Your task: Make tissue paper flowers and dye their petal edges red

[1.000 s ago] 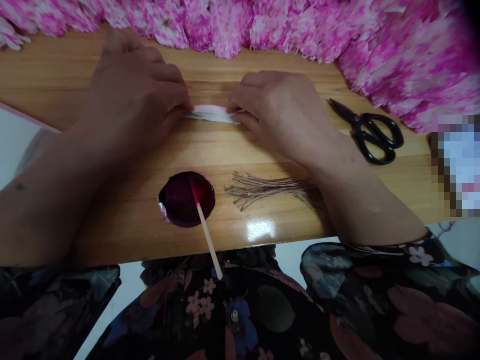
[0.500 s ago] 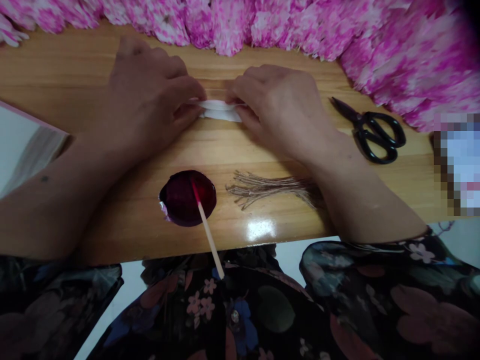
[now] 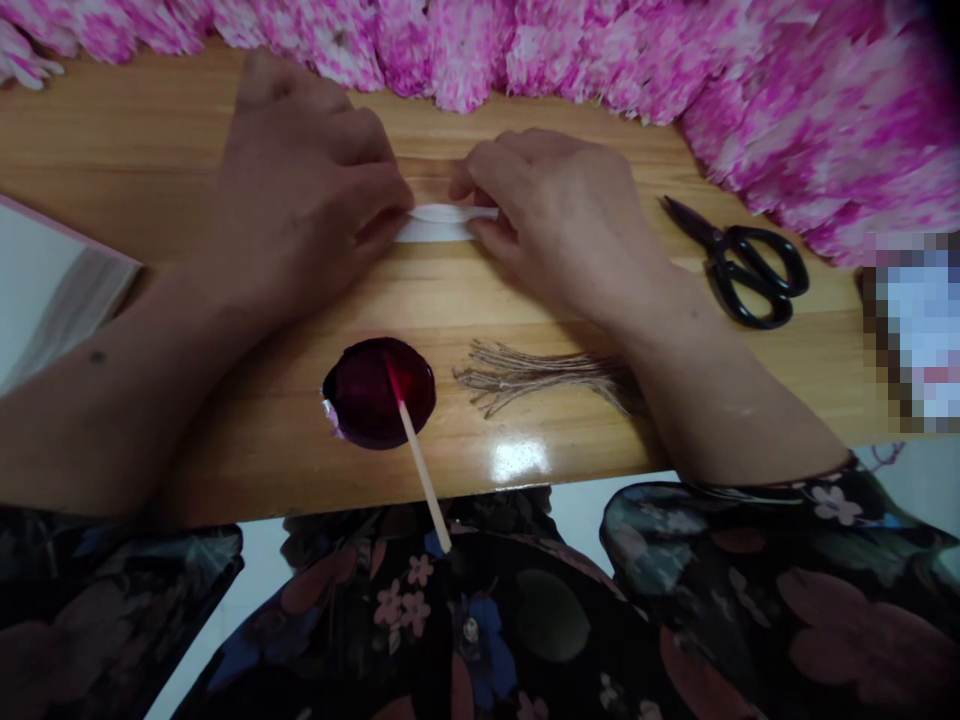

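Observation:
A narrow white folded strip (image 3: 439,224), paper or cloth, stretches between my two hands just above the wooden table (image 3: 450,290). My left hand (image 3: 322,185) pinches its left end, fingers curled. At the other end, my right hand (image 3: 551,200) grips it between thumb and fingers. Both ends of the strip are hidden in the hands. Below them sits a round dish of dark red liquid (image 3: 367,400), a wooden stick (image 3: 424,470) resting in it with a red-stained tip. A bundle of thin brown wires or stems (image 3: 532,375) lies beside the dish, partly under my right forearm.
Black-handled scissors (image 3: 739,265) lie right of my right hand. Pink and white frilly flowers (image 3: 465,50) line the table's far edge and right corner. A white stack (image 3: 56,290) stands at the left. A blurred-out object (image 3: 919,330) is at the right edge.
The strip's visible part has turned flatter between the fingers, and the grip of both hands has shifted slightly. The dish, scissors and stem bundle stay in place.

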Action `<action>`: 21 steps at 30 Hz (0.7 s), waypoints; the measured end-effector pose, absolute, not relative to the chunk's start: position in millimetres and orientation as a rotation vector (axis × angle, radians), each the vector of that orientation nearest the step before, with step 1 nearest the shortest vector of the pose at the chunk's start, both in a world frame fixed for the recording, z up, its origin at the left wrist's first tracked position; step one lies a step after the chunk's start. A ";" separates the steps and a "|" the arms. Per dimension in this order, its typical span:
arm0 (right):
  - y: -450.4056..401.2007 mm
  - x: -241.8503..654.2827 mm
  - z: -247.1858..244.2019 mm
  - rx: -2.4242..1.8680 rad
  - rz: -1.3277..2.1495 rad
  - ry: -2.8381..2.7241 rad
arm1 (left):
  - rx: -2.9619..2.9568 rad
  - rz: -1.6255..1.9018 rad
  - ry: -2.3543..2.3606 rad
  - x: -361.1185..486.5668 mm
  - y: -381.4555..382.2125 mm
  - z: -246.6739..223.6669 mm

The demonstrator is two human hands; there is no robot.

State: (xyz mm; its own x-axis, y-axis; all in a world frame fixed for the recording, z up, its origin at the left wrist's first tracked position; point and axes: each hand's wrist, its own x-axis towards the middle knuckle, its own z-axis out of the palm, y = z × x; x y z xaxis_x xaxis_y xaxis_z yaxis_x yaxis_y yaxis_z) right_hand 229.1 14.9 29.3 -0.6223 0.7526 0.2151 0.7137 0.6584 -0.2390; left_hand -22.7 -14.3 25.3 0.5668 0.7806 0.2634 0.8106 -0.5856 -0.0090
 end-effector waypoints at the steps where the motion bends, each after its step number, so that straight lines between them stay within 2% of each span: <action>1: 10.3 226.6 36.6 -1.229 0.161 -2.630 | -2.666 -0.329 -1.360 -22.4 -14.4 26.0; 7: -5.0 216.4 67.8 -1.400 0.129 -2.860 | -2.675 -0.249 -1.295 -20.9 -15.9 26.9; 15: -4.0 219.0 63.7 -1.374 0.143 -2.824 | -2.707 -0.346 -1.263 -22.1 -18.8 30.1; 21: -5.4 217.1 67.8 -1.567 0.253 -2.757 | -2.788 -0.425 -1.318 -28.8 -21.4 36.3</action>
